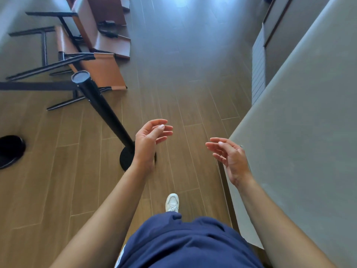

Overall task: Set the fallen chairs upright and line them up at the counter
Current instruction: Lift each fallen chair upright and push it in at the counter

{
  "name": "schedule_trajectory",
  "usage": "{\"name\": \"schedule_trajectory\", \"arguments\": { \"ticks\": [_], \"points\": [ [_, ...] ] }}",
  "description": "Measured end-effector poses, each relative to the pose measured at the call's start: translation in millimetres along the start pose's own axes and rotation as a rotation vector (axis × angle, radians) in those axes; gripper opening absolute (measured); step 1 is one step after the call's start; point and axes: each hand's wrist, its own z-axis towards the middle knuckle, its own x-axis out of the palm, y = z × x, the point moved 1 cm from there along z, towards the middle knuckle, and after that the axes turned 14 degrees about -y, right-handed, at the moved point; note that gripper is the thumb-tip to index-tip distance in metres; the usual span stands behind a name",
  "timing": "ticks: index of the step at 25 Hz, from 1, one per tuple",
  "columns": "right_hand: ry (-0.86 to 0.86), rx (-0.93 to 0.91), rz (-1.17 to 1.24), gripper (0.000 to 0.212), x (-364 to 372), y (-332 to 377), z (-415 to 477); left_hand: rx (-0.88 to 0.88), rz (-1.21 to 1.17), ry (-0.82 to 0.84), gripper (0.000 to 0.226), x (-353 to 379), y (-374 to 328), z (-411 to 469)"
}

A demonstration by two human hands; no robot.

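chairs (100, 55) well beyond empty hands (148, 140)

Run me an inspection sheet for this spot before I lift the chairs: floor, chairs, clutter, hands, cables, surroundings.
Surface: wood-plank floor, glare at the far end.
Job's things: near chair and far chair, brown with black frames, both tipped over on the left, close together, across the aisle from the counter.
Clutter: black stanchion post standing in front of the near chair; a second black base at the left edge.
Grips: left hand and right hand raised, fingers relaxed, holding nothing.
Cables: nothing seen.
Surroundings: the grey counter runs along the right; a ribbed white panel sits beyond it.
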Motion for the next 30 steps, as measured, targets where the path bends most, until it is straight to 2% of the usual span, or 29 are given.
{"name": "schedule_trajectory", "arguments": {
  "ticks": [7,13,25,30],
  "points": [
    [-0.013,0.022,0.056,0.022,68,30,77,-0.012,0.03,0.035,0.017,25,-23,111],
    [-0.008,0.036,0.08,0.025,98,55,144,-0.038,0.019,0.022,0.017,54,-34,177],
    [0.123,0.038,0.022,0.026,151,143,341,-0.036,-0.062,-0.146,0.019,157,-54,322],
    [0.185,0.062,-0.014,0.026,177,162,393,-0.034,-0.111,-0.231,0.021,173,-60,366]
  ]
}}
